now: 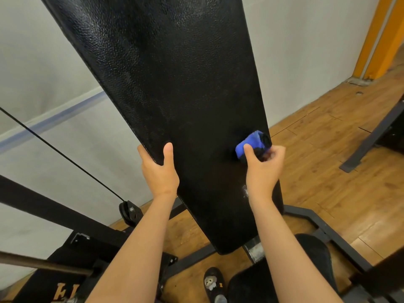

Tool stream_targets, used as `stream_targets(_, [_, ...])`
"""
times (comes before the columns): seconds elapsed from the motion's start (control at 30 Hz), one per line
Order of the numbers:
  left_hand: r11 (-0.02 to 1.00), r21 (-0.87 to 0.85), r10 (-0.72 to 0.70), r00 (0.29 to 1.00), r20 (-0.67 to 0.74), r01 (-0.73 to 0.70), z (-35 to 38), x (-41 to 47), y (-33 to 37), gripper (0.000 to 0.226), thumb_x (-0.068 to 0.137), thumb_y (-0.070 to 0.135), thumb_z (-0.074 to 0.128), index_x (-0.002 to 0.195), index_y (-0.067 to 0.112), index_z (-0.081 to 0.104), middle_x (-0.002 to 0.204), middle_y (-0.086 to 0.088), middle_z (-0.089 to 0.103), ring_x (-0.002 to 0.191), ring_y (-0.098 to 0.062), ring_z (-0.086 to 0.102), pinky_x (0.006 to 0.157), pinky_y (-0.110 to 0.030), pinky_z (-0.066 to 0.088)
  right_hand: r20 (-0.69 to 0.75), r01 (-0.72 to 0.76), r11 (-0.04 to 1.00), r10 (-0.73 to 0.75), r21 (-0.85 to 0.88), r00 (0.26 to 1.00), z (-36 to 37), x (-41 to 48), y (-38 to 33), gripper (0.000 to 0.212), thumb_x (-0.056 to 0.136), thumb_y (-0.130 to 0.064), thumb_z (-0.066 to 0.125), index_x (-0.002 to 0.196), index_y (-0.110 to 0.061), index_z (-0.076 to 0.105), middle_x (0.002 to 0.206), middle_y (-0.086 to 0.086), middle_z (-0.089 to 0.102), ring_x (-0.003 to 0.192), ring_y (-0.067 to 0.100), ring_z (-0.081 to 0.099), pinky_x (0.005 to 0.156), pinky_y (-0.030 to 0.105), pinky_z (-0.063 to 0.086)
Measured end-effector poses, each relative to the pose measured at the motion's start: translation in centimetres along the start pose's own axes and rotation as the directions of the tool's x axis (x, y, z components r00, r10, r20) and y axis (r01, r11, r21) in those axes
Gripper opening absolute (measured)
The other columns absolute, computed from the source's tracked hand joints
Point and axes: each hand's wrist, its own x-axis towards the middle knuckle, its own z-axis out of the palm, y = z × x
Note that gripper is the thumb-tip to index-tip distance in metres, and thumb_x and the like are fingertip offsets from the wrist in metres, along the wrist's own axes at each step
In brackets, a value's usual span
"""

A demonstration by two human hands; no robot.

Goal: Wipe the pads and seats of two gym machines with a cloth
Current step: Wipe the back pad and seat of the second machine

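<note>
The person is standing over a gym machine and is facing its long black back pad, which is leaning upright and slightly tilted, its pebbled vinyl catching the light.

The left hand is gripping the pad's left edge: the thumb is lying flat on the front face while the fingers are curling round behind it.

The right hand is holding a bunched blue cloth with a darker black part, the thumb pressing on the blue fold and the fingers curling round the bundle. The cloth is pressing against the pad's face just inside its right edge, level with the left thumb. A small whitish scuff is showing on the pad just beside the right wrist.

Below the pad's lower end, a black seat is sitting on the machine's dark steel frame, partly hidden by the right forearm. A dark shoe with a pale ornament is resting on the wooden floor.

To the left, a thin black cable is running down to a pulley, with a pale wall behind. An orange door frame is standing at the upper right.
</note>
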Motion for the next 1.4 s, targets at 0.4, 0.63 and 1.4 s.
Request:
stream_targets(0.4, [1.000, 0.001, 0.002, 1.000, -0.011, -0.002, 0.0, -0.1, 0.5, 0.066, 0.094, 0.041, 0.049, 0.149, 0.012, 0.026, 0.147, -0.005, 0.041, 0.134, -0.020, 0.039, 0.103, -0.023, 0.033, -0.103, -0.263, 0.962, 0.255, -0.078, 0.961, -4.6, -0.6, 6.4, 0.023, 0.085, -0.016, 0.068, 0.097, -0.016, 0.049, 0.087, -0.006, 0.055, 0.078, 0.008, 0.057, 0.075, 0.028, 0.051])
stream_targets(0.63, [1.000, -0.003, 0.002, 1.000, 0.000, -0.002, 0.1, -0.1, 0.3, 0.075, 0.090, 0.050, 0.048, 0.150, 0.011, 0.023, 0.148, -0.005, 0.040, 0.136, -0.020, 0.038, 0.110, -0.028, 0.032, 0.010, -0.029, 0.999, 0.029, -0.018, 1.000, -1.6, 1.4, 2.2, 0.021, 0.084, -0.015, 0.069, 0.093, -0.016, 0.050, 0.084, -0.010, 0.054, 0.072, -0.004, 0.053, 0.064, 0.005, 0.043])
stream_targets(1.4, [1.000, 0.006, 0.000, 1.000, -0.004, 0.000, 0.2, -0.1, 0.1, 0.067, 0.095, 0.041, 0.049, 0.150, 0.011, 0.024, 0.148, -0.006, 0.040, 0.136, -0.021, 0.037, 0.108, -0.027, 0.032, -0.030, -0.089, 0.996, 0.089, -0.002, 0.996, -1.7, 3.6, 1.8, 0.020, 0.087, -0.021, 0.068, 0.100, -0.013, 0.055, 0.086, -0.010, 0.056, 0.075, -0.002, 0.053, 0.064, 0.008, 0.044])
